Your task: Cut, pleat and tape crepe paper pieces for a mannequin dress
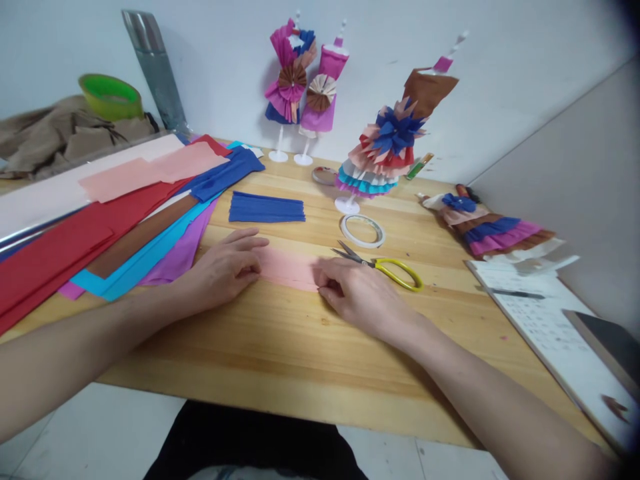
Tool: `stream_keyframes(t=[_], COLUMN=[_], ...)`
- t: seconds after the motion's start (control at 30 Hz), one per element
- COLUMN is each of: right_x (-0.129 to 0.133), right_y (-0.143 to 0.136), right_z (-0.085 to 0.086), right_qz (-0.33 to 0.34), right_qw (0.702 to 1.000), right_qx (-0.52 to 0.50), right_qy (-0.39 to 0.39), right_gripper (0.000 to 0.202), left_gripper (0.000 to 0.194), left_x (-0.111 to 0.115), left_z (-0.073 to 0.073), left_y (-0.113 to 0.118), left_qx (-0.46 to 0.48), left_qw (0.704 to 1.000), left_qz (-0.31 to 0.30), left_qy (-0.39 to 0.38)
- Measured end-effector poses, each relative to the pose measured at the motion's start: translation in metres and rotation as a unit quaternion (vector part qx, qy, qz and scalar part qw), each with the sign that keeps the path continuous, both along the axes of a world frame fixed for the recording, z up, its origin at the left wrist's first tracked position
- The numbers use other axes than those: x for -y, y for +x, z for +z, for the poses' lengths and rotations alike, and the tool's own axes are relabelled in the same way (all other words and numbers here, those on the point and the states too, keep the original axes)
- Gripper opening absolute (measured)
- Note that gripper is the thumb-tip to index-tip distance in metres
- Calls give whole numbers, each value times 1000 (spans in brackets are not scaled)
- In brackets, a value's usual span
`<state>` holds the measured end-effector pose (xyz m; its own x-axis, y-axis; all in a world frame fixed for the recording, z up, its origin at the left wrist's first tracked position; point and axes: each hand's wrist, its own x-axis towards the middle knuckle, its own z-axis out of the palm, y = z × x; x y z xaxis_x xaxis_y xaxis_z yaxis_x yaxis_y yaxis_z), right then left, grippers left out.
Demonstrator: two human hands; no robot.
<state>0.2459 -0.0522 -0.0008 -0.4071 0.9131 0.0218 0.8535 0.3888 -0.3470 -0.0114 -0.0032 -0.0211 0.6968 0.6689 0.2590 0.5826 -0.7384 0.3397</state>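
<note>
A pink paper strip [287, 268] lies flat on the wooden table [280, 347], stretched between my hands. My left hand [227, 267] pinches its left end, thumb and index finger together, the other fingers reaching over the paper. At the right end, my right hand [357, 290] is closed on the strip with curled fingers. Just behind the strip rests a pleated blue paper piece [267, 207]. Scissors with yellow handles [400, 272] lie beyond my right hand, their blades partly apart, beside a roll of white tape [363, 231].
Coloured paper sheets [125, 213] are piled at the left. Dressed paper mannequins [320, 93] stand at the back, a taller one [383, 150] nearer. A second tape roll [324, 176] sits behind. At right lie a paper dress [500, 230] and a notebook [530, 320] with a pen.
</note>
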Motion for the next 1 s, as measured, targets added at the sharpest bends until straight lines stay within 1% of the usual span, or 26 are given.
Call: stream_keyframes(t=[0.13,0.23,0.33,0.4,0.5,0.57,0.73,0.87,1.0], right_x=[0,0,-1,-1,-1,-1,0,-1,-4], right_y=[3,4,4,4,3,3,4,5,5], right_z=[-8,-10,-9,-8,-7,-7,-8,-8,-2], right_qz=[45,51,47,45,50,57,60,57,39], right_qw=[997,996,996,997,998,997,996,996,999], right_qx=[0,2,4,2,-8,-10,13,15,19], right_qy=[60,75,70,60,47,53,70,61,13], right_gripper=[14,13,12,10,12,13,14,17,15], left_gripper=[18,18,21,23,24,25,31,28,27], left_x=[-2,-4,-5,-4,-2,0,0,-1,-2], left_z=[-1,-1,2,4,8,9,8,9,12], left_y=[-1,-2,-2,-1,-1,-1,-1,-1,-2], left_qx=[9,16,19,12,-19,-42,-81,-85,-73], left_qw=[999,998,997,998,998,998,994,996,997], left_qz=[-8,-24,-50,-54,-38,-27,-17,-2,-3], left_qy=[47,54,46,43,41,48,65,40,-7])
